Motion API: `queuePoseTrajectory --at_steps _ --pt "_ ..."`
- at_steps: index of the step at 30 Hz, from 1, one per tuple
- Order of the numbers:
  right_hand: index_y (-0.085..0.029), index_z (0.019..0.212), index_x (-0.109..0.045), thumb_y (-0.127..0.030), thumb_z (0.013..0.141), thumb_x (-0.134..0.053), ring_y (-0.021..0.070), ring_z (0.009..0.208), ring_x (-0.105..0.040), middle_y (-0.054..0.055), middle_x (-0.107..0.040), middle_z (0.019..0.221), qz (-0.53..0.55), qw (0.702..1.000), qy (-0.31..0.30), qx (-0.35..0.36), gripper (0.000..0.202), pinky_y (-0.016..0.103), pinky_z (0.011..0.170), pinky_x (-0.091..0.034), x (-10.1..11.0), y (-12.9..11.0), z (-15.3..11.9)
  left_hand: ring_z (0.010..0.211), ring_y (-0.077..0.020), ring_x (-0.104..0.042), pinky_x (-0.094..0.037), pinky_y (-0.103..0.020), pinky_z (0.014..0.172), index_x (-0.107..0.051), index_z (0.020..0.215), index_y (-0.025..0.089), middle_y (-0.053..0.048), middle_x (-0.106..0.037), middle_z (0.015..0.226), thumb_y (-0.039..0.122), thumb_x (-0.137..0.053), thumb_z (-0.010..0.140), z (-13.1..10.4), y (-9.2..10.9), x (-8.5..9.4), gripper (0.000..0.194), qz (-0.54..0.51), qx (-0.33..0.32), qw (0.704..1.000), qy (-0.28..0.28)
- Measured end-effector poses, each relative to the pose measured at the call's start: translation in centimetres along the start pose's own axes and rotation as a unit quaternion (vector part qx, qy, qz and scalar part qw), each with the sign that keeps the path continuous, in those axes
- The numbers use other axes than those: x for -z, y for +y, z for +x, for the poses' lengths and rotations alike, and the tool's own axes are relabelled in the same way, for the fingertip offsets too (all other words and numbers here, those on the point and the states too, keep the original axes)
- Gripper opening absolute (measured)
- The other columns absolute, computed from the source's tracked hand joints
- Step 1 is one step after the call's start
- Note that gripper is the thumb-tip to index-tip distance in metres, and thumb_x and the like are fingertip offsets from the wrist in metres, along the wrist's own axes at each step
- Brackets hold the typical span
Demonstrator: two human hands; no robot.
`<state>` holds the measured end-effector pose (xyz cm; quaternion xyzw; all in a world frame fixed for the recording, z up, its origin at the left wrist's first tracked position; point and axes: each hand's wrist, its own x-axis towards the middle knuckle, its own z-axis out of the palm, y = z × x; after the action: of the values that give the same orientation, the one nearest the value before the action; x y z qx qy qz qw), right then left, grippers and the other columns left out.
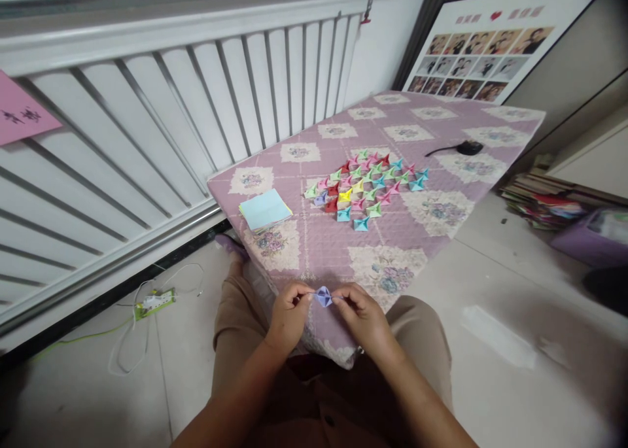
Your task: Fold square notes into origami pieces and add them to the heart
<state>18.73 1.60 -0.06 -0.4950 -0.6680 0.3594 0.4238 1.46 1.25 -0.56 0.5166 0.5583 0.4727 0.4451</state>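
Note:
Between my two hands, just above the near end of the table, is a small purple folded-paper piece [323, 296]. My left hand [293, 307] pinches its left tip between thumb and fingers. On the opposite side, my right hand [360, 310] pinches the right tip the same way. Beyond them, several small folded-paper pieces [345, 195] in green, pink, red, blue and yellow stand in rough rows on the table. A stack of square paper [266, 210], light blue on top, lies to the left.
A flowered pink cloth covers the table [324, 239]. A black object with a cord [470, 148] lies toward the right edge. A white radiator [196, 101] runs along the left. A photo board [471, 49] leans behind. On the floor is a power strip [156, 301] with cables.

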Motion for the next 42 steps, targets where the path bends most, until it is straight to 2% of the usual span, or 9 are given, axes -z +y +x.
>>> queuePoseTrajectory --at_steps 4,7,9,12,15,19,24,30,42 --pt "-0.021 0.083 -0.062 -0.038 0.086 -0.057 0.0154 0.074 -0.057 0.001 -0.062 0.078 0.07 0.995 0.039 -0.061 0.018 0.027 0.071 -0.045 -0.5 0.6 -0.3 0.069 -0.0113 -0.053 -0.041 -0.021 0.067 -0.063 0.079 0.018 0.002 -0.062 0.074 0.022 -0.056 0.077 0.0 -0.8 -0.7 0.008 -0.117 0.076 0.99 0.02" --pt "-0.021 0.083 -0.061 -0.039 0.086 -0.057 0.0153 0.073 -0.057 0.001 -0.062 0.077 0.081 0.993 0.046 -0.079 0.019 0.026 0.07 -0.045 -0.3 0.8 -0.4 0.062 -0.0098 -0.049 -0.039 -0.021 0.061 -0.062 0.08 0.017 0.003 -0.059 0.07 0.021 -0.055 0.078 0.0 -1.0 -1.1 0.008 -0.132 0.102 0.986 0.007" --pt "-0.021 0.084 -0.062 -0.038 0.087 -0.055 0.0157 0.076 -0.058 0.001 -0.062 0.08 0.05 0.996 0.037 -0.063 0.018 0.027 0.072 -0.045 0.2 0.9 -0.3 0.067 -0.0112 -0.053 -0.041 -0.022 0.065 -0.063 0.08 0.018 0.002 -0.061 0.073 0.019 -0.054 0.078 0.2 -0.9 -0.9 0.009 -0.077 0.081 0.994 -0.016" --pt "-0.022 0.084 -0.063 -0.034 0.089 -0.051 0.0164 0.079 -0.058 0.003 -0.062 0.083 -0.028 0.999 -0.002 -0.023 0.017 0.028 0.074 -0.044 0.9 1.4 0.0 0.084 -0.0153 -0.058 -0.044 -0.026 0.077 -0.065 0.086 0.019 -0.002 -0.065 0.088 0.014 -0.053 0.079 0.7 -0.4 -0.4 0.015 0.073 -0.021 0.995 -0.062" --pt "-0.022 0.082 -0.063 -0.027 0.087 -0.051 0.0185 0.081 -0.057 0.003 -0.063 0.083 -0.131 0.991 -0.019 0.011 0.014 0.032 0.076 -0.044 1.3 2.1 0.1 0.093 -0.0179 -0.056 -0.043 -0.03 0.084 -0.065 0.094 0.021 -0.004 -0.064 0.095 0.01 -0.051 0.08 1.1 -0.3 0.0 0.023 0.241 -0.109 0.957 -0.12" --pt "-0.022 0.092 -0.064 -0.021 0.081 -0.054 0.023 0.091 -0.056 0.007 -0.064 0.093 -0.234 0.971 0.003 0.039 0.015 0.039 0.084 -0.042 1.3 2.6 0.2 0.089 -0.0187 -0.056 -0.043 -0.031 0.081 -0.066 0.094 0.022 -0.004 -0.062 0.092 0.012 -0.049 0.084 1.2 -0.7 -0.2 0.021 0.372 -0.121 0.907 -0.153" --pt "-0.021 0.091 -0.065 -0.021 0.079 -0.058 0.0249 0.103 -0.052 0.01 -0.06 0.106 -0.284 0.956 -0.027 0.068 0.014 0.04 0.09 -0.04 1.2 1.3 0.7 0.091 -0.019 -0.055 -0.042 -0.031 0.083 -0.065 0.096 0.023 -0.004 -0.062 0.093 0.012 -0.049 0.084 1.1 -0.7 -0.6 0.022 0.4 -0.12 0.896 -0.153" --pt "-0.022 0.08 -0.067 -0.019 0.079 -0.058 0.0287 0.116 -0.044 0.009 -0.058 0.118 -0.387 0.919 -0.077 0.017 0.01 0.042 0.089 -0.037 0.6 -0.8 1.7 0.09 -0.02 -0.055 -0.041 -0.031 0.08 -0.065 0.093 0.024 -0.004 -0.062 0.091 0.016 -0.05 0.086 1.3 -0.2 -0.6 0.019 0.4 -0.099 0.898 -0.154" --pt "-0.021 0.086 -0.069 -0.016 0.085 -0.05 0.0301 0.125 -0.038 0.01 -0.058 0.127 -0.452 0.881 -0.143 -0.019 0.02 0.044 0.089 -0.033 -0.6 -1.7 2.9 0.091 -0.0195 -0.056 -0.04 -0.03 0.079 -0.063 0.094 0.024 -0.003 -0.064 0.094 0.018 -0.055 0.084 1.5 -0.1 -0.9 0.014 0.402 -0.097 0.898 -0.148"
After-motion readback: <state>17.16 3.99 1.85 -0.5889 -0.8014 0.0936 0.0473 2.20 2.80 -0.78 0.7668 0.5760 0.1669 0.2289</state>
